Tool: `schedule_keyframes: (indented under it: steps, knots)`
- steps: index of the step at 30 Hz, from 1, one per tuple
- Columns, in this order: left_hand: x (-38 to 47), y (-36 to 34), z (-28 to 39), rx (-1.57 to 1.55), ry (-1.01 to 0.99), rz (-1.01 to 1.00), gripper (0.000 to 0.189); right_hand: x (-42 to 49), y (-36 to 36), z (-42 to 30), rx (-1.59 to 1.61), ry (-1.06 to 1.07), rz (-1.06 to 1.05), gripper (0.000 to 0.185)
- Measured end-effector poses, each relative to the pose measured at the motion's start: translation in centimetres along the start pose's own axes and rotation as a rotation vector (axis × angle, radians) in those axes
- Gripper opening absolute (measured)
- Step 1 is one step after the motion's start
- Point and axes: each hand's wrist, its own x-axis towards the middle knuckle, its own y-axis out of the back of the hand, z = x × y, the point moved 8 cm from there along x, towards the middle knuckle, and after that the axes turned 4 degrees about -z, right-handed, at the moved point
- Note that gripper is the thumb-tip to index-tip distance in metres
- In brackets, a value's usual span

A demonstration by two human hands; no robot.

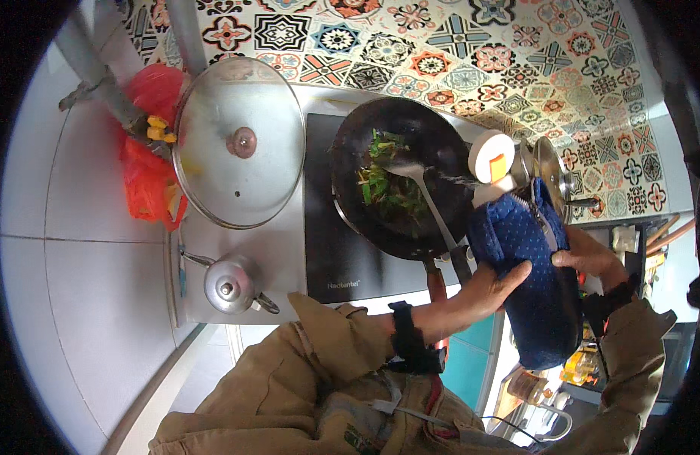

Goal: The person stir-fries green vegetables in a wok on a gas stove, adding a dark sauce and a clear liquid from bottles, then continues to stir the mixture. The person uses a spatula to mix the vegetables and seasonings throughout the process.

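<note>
Both hands hold a flask in a dark blue dotted fabric cover (520, 244) with a zip. My left hand (492, 290) grips its near side, thumb on top. My right hand (592, 256) clasps the other side. Tilted towards the wok, the flask has a white cap (491, 153) with an orange tab at its top. A thin stream of clear liquid (452, 177) runs from its mouth into the black wok (441, 136). Chopped green vegetables (387, 182) lie in the wok. A metal spatula (421, 182) rests among them, its dark handle over the rim beside my left hand.
The wok stands on a black cooktop (338, 239). Left of it are a glass lid (213, 165), a red plastic bag (148, 176) and a small metal kettle (229, 284). A lidded metal pot (549, 159) stands behind the flask. Bottles (580, 367) are at lower right.
</note>
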Motion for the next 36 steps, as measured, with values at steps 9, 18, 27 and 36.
schedule_keyframes:
  steps: [9, 18, 27, 36]
  knots:
    - [-2.1, 0.1, -1.2, 0.459, -0.321, 0.143, 0.075, -1.1, -0.9, 2.3, 0.048, 0.205, 0.110, 0.102]
    - [-3.8, -9.9, 2.1, 1.353, -0.415, 0.185, 0.098, -12.1, -4.6, 15.0, 0.560, 0.479, 0.689, 0.093]
    - [-8.0, -29.8, -18.5, 1.248, -0.217, -0.669, 0.050, -33.9, -23.8, 32.9, 0.482, 0.571, 1.402, 0.113]
    - [-17.1, -42.3, -50.1, 1.002, 0.478, -1.158, 0.056, -53.2, -50.8, 48.9, 0.535, -0.180, 1.891, 0.109]
